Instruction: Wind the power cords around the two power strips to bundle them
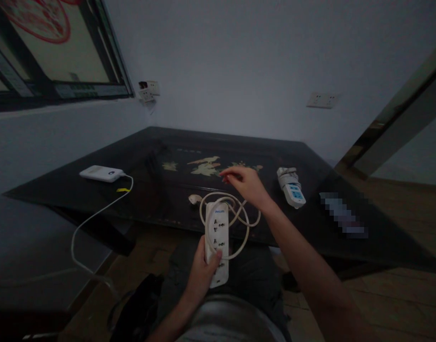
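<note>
My left hand [204, 266] grips a white Philips power strip [222, 232] by its lower part, thumb across the front face. The strip stands nearly upright over my lap, at the table's front edge. Its white cord [247, 237] hangs in loose loops over the strip and to its right. The plug [194, 199] lies at the upper left of the strip. Above the loops, my right hand [244, 183] hovers over the table with loosely bent fingers, and no object shows in it.
The dark table [161, 199] has an inlaid bird picture. On its left lies a white power bank [101, 173] with a cable; on its right, a second power strip [292, 190] wrapped in its cord, and a pixelated object [342, 216]. Wall sockets [322, 100] are behind.
</note>
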Demonstrator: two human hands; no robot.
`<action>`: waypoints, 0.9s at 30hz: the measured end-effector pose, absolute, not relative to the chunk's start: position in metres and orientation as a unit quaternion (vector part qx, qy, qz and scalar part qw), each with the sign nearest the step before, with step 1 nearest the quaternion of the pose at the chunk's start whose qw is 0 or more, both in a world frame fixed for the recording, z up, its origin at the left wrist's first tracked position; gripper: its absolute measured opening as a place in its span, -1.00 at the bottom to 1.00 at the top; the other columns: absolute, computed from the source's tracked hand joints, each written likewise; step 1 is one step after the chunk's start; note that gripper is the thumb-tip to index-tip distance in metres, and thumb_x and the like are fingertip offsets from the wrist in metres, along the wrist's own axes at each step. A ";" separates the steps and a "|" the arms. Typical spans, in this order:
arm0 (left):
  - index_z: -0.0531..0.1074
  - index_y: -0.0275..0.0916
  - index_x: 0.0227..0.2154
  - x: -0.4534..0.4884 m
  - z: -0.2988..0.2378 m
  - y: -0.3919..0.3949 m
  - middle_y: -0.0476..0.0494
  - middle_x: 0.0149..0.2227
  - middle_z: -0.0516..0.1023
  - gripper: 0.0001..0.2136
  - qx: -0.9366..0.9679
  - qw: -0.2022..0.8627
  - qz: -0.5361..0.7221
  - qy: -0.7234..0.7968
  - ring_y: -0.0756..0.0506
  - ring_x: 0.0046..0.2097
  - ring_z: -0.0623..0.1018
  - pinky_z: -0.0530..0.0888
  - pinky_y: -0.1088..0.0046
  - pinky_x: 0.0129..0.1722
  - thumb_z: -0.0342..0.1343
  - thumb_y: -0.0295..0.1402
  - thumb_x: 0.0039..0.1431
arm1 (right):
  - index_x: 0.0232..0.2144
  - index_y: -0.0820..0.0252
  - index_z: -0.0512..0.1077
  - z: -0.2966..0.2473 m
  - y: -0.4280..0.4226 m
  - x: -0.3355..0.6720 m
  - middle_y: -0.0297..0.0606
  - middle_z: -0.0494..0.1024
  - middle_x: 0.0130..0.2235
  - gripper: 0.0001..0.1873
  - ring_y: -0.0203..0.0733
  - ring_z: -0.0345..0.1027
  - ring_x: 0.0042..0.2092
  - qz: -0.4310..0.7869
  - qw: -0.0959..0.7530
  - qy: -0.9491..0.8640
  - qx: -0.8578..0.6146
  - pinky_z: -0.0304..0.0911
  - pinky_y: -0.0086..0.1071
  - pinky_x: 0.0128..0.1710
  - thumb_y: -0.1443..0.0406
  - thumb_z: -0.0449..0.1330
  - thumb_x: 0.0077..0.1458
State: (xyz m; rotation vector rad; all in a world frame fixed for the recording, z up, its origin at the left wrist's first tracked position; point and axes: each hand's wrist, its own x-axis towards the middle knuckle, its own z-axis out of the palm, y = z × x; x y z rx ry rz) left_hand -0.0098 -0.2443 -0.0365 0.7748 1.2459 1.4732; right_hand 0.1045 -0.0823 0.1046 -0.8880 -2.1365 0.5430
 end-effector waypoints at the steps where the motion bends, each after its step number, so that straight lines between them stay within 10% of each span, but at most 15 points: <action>1: 0.42 -0.23 -0.11 -0.010 -0.039 -0.245 -0.14 -0.14 0.56 -0.57 0.323 0.506 0.612 0.514 -0.22 -0.02 0.48 0.37 0.36 0.00 0.30 -0.28 -0.10 | -0.23 0.24 0.55 0.106 -0.068 0.088 -0.21 0.60 -0.30 -0.75 -0.20 0.46 -0.24 0.208 0.294 -0.865 -0.349 0.32 -0.36 -0.20 0.44 0.10 0.11; 9: 0.37 -0.22 -0.01 -0.013 -0.044 -0.244 -0.16 -0.03 0.52 -0.53 0.362 0.495 0.600 0.514 -0.22 0.06 0.43 0.31 0.37 0.07 0.26 -0.27 -0.02 | -0.83 0.27 0.37 0.084 -0.036 -0.008 -0.30 0.41 -0.71 -0.64 -0.13 0.43 -0.49 0.231 -0.057 -0.891 -0.386 0.34 -0.27 -0.35 0.30 0.50 -0.48; 13: 0.38 -0.24 0.00 -0.014 -0.042 -0.244 -0.20 0.01 0.50 -0.48 0.362 0.509 0.606 0.493 -0.25 0.11 0.40 0.29 0.36 0.10 0.29 -0.24 -0.06 | -0.77 0.40 0.40 0.069 -0.036 -0.011 -0.39 0.40 -0.71 -0.73 -0.36 0.35 -0.59 0.266 -0.090 -0.882 -0.379 0.30 -0.38 -0.39 0.36 0.39 -0.28; 20: 0.34 -0.25 0.01 -0.017 -0.055 -0.247 -0.21 0.01 0.50 -0.49 0.401 0.466 0.592 0.520 -0.23 0.08 0.43 0.32 0.32 0.09 0.21 -0.16 0.00 | -0.45 0.26 0.45 0.079 -0.004 0.035 -0.37 0.49 -0.59 -0.95 -0.36 0.34 -0.58 0.315 0.065 -0.878 -0.355 0.27 -0.50 -0.53 0.36 0.24 0.02; 27: 0.35 -0.26 -0.02 -0.019 -0.058 -0.248 -0.20 -0.13 0.57 -0.47 0.366 0.500 0.592 0.515 -0.23 -0.05 0.53 0.45 0.33 -0.08 0.23 -0.10 -0.04 | -0.36 0.15 0.37 0.086 -0.017 0.106 -0.31 0.55 -0.43 -0.77 -0.25 0.42 -0.50 0.460 0.401 -0.734 -0.298 0.40 -0.34 -0.46 0.13 0.23 0.03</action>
